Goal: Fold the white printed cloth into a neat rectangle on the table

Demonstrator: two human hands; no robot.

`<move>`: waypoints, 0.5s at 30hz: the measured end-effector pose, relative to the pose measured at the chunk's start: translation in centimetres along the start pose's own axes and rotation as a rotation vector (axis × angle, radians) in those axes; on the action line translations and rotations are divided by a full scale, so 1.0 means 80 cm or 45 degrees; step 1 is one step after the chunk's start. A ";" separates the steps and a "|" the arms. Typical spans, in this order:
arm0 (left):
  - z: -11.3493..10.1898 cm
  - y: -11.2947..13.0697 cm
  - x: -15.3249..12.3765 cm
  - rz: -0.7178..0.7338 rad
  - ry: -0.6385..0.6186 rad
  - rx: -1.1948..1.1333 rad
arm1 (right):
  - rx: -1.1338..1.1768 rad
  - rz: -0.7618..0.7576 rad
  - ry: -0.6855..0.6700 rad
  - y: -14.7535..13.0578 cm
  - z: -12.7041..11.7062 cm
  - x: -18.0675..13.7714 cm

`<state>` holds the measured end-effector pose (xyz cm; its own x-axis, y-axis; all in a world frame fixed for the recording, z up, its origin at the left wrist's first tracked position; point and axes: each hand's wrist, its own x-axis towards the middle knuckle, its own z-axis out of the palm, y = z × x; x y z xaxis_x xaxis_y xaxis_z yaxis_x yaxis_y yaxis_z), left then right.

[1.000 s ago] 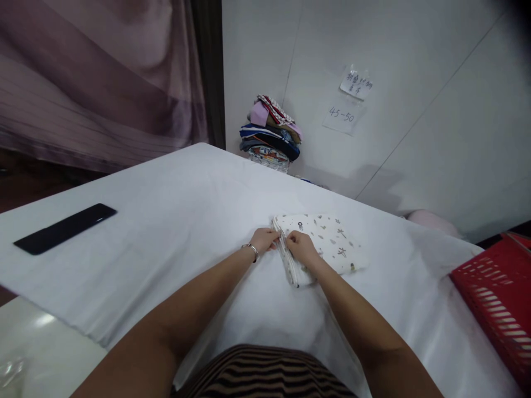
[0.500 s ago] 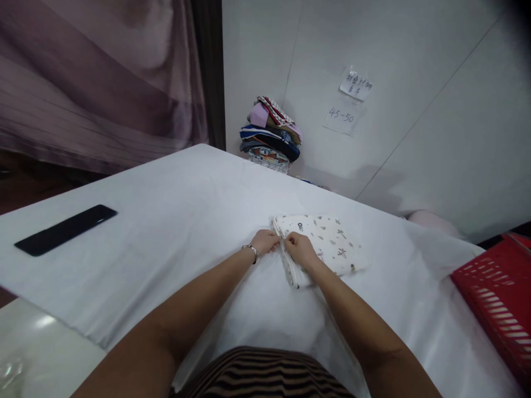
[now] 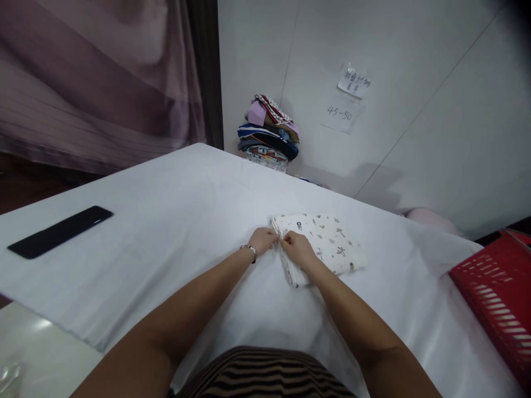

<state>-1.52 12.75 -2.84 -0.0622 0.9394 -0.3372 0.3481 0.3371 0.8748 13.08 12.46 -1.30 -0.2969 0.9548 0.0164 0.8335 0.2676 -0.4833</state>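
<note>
A folded white cloth (image 3: 332,240) with a small brown and grey leaf print lies flat on the white-covered table (image 3: 174,210). Its layered edge faces left. My left hand (image 3: 263,241), with a metal band at the wrist, pinches that edge from the left side. Just across from it, my right hand (image 3: 297,247) rests over the cloth, fingers closed on the same edge. The fingertips of both hands almost meet there. Exactly which layers each hand grips is too small to tell.
A long black flat object (image 3: 60,231) lies on the table's left. Folded clothes (image 3: 269,132) are stacked beyond the far edge by the wall, below handwritten paper signs (image 3: 338,117). A red plastic basket (image 3: 493,293) stands at the right. A pinkish curtain (image 3: 99,83) hangs at left.
The view has shifted very slightly. Both hands stay at the cloth's left edge, and the cloth keeps its place and shape.
</note>
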 end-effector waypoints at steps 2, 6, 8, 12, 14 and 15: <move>-0.001 -0.003 0.002 0.021 0.039 0.007 | -0.025 0.001 -0.010 -0.002 -0.001 0.000; 0.002 -0.004 0.002 0.026 0.016 -0.005 | -0.043 -0.003 -0.004 0.000 -0.001 0.000; 0.004 -0.002 -0.001 0.012 -0.018 -0.009 | -0.027 -0.013 0.014 0.003 0.000 0.000; 0.008 0.002 -0.007 0.002 -0.058 -0.008 | -0.003 -0.026 0.054 0.007 0.002 -0.001; 0.009 0.004 -0.009 -0.005 -0.061 -0.015 | -0.003 -0.021 0.061 0.008 0.002 -0.001; 0.009 0.005 -0.010 -0.012 -0.062 -0.022 | -0.001 -0.021 0.065 0.008 0.002 -0.001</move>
<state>-0.64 12.07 -2.48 -0.0196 0.9322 -0.3613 0.3315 0.3470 0.8773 13.56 12.53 -1.78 -0.2868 0.9555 0.0689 0.8290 0.2836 -0.4819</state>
